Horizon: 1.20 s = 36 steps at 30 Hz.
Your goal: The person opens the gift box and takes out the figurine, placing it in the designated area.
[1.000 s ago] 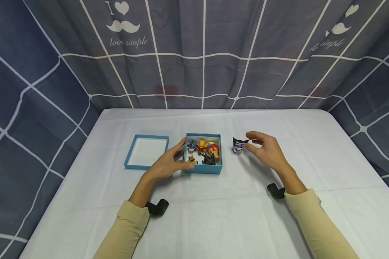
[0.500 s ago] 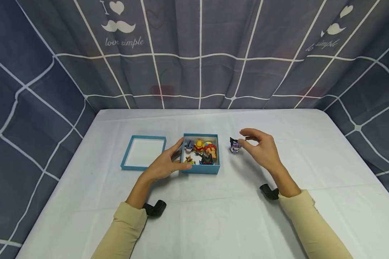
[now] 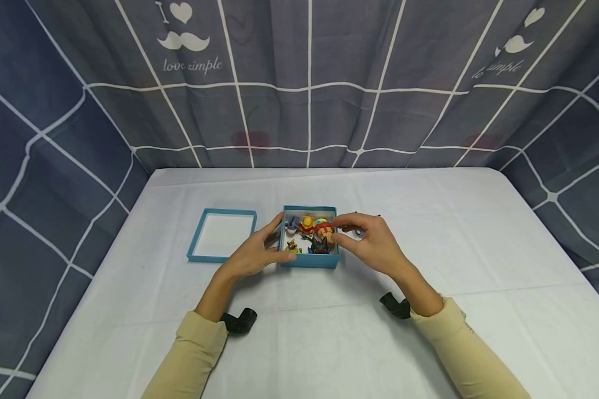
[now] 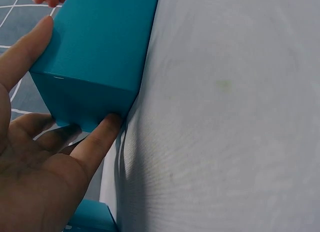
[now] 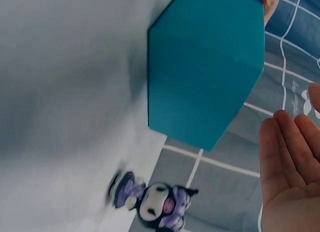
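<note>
My left hand (image 3: 253,256) holds a teal box (image 3: 309,261) at its left end, thumb over the near rim and fingers along the side. Inside sit several toy figurines: a yellow-and-red one (image 3: 306,224), a red-and-tan one (image 3: 325,230), a dark-eared one (image 3: 320,245), a grey one (image 3: 292,224) and a small yellow one (image 3: 293,246). At the box's right rim hovers my right hand (image 3: 374,244), apparently holding nothing, its visible fingers fairly straight in the right wrist view. A black-and-purple figurine (image 5: 155,202) stands on the table, largely hidden behind that hand in the head view.
The teal-rimmed lid (image 3: 222,259) lies inside-up left of the box. A white cloth covers the table (image 3: 299,343). Grey checked curtains (image 3: 279,111) hang behind and at both sides.
From beside the purple figurine, my right hand has moved left to the box's right rim. The figurine stays on the table. My left hand keeps its hold on the box.
</note>
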Motion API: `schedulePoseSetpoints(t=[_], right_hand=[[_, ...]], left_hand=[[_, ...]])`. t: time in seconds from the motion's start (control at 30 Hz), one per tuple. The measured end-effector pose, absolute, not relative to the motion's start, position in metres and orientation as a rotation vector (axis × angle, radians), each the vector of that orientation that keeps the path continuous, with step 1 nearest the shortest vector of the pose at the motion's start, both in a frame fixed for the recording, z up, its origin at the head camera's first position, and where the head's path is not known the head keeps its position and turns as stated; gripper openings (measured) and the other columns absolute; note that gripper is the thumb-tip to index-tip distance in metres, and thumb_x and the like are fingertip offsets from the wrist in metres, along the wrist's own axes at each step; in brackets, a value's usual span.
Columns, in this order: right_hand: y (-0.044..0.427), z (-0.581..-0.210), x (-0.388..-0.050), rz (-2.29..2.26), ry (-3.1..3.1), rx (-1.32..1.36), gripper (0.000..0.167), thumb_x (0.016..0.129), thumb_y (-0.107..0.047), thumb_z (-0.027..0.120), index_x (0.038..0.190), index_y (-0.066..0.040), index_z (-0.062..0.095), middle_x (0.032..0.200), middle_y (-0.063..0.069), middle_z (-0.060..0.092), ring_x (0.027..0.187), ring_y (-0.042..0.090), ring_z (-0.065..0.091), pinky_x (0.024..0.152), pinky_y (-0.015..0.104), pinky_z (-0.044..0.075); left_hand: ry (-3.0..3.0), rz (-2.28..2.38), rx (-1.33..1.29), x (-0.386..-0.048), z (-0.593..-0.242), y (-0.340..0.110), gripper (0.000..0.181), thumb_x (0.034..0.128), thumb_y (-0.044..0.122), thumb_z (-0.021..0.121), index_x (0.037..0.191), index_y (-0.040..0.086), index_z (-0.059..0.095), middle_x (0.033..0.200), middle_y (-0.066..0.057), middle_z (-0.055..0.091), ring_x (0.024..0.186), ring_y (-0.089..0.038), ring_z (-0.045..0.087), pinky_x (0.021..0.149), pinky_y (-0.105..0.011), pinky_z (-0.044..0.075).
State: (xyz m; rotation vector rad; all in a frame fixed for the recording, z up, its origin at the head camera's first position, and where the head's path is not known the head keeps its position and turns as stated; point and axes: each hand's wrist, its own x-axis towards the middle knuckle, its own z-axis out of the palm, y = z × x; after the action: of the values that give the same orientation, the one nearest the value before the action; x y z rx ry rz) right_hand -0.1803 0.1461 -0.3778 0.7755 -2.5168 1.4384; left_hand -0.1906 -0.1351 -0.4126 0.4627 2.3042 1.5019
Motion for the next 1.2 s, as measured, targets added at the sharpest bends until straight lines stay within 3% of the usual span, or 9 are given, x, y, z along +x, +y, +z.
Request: schedulePoseSetpoints(t=[0.37, 0.63, 0.83, 1.2], right_hand=[[0.134, -0.384, -0.181, 1.421, -2.575, 0.861, 0.026, 0.088, -0.011, 0.076, 0.112, -0.001, 0.073, 0.106, 0.011, 0.072, 0.095, 0.021, 0.067, 0.083, 0.052, 0.053], [0.123, -0.386, -0.182, 1.377, -2.669, 0.857, 0.028, 0.089, -0.013, 0.074, 0.114, -0.001, 0.072, 0.104, 0.009, 0.072, 0.09, 0.014, 0.066, 0.078, 0.04, 0.054], [0.117, -0.385, -0.184, 1.293, -2.723, 0.879, 0.028, 0.089, -0.012, 0.074, 0.114, 0.0, 0.072, 0.101, 0.01, 0.072, 0.084, 0.014, 0.064, 0.073, 0.034, 0.053], [0.109, -0.386, -0.187, 1.15, -2.821, 0.843, 0.026, 0.089, -0.015, 0.074, 0.113, -0.004, 0.074, 0.107, 0.008, 0.072, 0.093, 0.019, 0.063, 0.078, 0.038, 0.052]], left_hand=[[2.287, 1.519, 0.487, -0.191, -0.414, -0.133, 0.102, 0.0852, 0.033, 0.079, 0.16, 0.026, 0.011, 0.163, -0.009, 0.014, 0.145, -0.032, 0.024, 0.115, -0.048, 0.026], [2.283, 1.521, 0.483, -0.19, -0.414, -0.134, 0.103, 0.0848, 0.034, 0.08, 0.16, 0.027, 0.01, 0.163, -0.007, 0.013, 0.145, -0.031, 0.023, 0.113, -0.048, 0.03], [2.275, 1.529, 0.488, -0.192, -0.414, -0.133, 0.102, 0.086, 0.032, 0.079, 0.16, 0.027, 0.009, 0.163, -0.002, 0.011, 0.146, -0.029, 0.024, 0.112, -0.044, 0.033], [2.274, 1.535, 0.487, -0.19, -0.413, -0.135, 0.102, 0.0857, 0.032, 0.079, 0.16, 0.025, 0.009, 0.163, -0.004, 0.011, 0.146, -0.031, 0.022, 0.113, -0.046, 0.03]])
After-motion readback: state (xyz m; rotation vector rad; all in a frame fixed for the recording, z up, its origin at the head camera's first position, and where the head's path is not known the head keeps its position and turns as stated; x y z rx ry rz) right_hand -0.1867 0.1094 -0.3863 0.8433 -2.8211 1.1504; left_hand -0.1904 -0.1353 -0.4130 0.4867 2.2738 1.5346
